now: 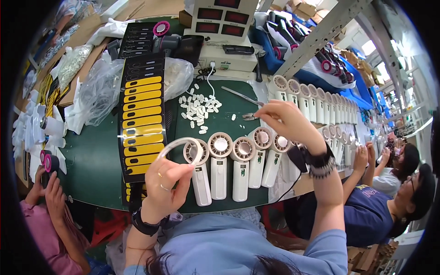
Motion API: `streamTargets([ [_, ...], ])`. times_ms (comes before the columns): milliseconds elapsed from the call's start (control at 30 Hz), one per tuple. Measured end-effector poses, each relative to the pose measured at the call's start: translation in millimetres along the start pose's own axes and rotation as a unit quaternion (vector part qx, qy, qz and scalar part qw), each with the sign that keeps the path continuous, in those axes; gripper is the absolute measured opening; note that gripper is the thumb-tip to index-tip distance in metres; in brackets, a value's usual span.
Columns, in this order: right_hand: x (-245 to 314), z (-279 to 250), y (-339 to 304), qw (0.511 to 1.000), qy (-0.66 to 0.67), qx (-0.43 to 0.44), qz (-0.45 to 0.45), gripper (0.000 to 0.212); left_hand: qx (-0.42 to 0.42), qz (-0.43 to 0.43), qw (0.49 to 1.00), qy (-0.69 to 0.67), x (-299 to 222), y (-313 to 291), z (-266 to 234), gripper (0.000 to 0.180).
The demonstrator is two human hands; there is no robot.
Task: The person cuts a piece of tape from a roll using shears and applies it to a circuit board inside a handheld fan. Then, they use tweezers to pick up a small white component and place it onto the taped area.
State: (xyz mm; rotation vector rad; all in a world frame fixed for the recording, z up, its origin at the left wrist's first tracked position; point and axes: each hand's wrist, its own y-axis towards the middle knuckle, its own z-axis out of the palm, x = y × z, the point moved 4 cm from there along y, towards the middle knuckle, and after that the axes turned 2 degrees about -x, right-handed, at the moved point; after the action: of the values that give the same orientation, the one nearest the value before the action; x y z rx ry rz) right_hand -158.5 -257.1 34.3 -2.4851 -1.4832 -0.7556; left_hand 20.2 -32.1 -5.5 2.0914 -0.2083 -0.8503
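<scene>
My left hand [167,181] is closed in a pinch on a white curved strip [176,141], which arcs up over the head of a handheld fan. Several white handheld fans [220,169] lie side by side in front of me, round grilles pointing away from me. Two or three show a small green part in the handle. My right hand [286,119] hangs over the far right of this row, fingers bent together; whatever they hold is hidden. Just left of its fingertips are metal tweezers [240,95] and a small pair of nippers [250,117].
Small white plastic pieces [199,109] are heaped on the green mat [91,158]. Black and yellow label sheets [143,123] lie left. A power supply [224,18] stands behind. More fans [316,103] line the right. Co-workers' hands [55,197] work nearby.
</scene>
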Motion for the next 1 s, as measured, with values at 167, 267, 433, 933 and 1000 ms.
streamTargets([
  [167,-58.7,37.1,36.6,0.985,-0.121,0.107,-0.054,0.015,0.038,-0.150,0.979,-0.130,2.6,-8.4,-2.0,0.018],
  [267,-67.0,49.9,53.0,0.981,-0.094,0.165,-0.041,0.016,0.023,-0.247,0.945,-0.212,7.4,-11.3,-6.1,0.015],
  [433,-82.2,33.2,56.6,0.989,-0.013,0.144,-0.012,0.019,-0.035,-0.347,0.866,-0.358,18.0,-13.1,-7.8,0.011],
  [933,-99.9,40.1,33.5,0.955,-0.171,0.243,-0.021,0.026,0.007,-0.399,0.764,-0.507,15.4,6.4,19.4,0.008],
  [1000,-105.7,29.4,33.4,0.969,-0.139,0.199,-0.037,0.025,0.004,-0.394,0.772,-0.499,13.2,7.2,18.5,0.008],
])
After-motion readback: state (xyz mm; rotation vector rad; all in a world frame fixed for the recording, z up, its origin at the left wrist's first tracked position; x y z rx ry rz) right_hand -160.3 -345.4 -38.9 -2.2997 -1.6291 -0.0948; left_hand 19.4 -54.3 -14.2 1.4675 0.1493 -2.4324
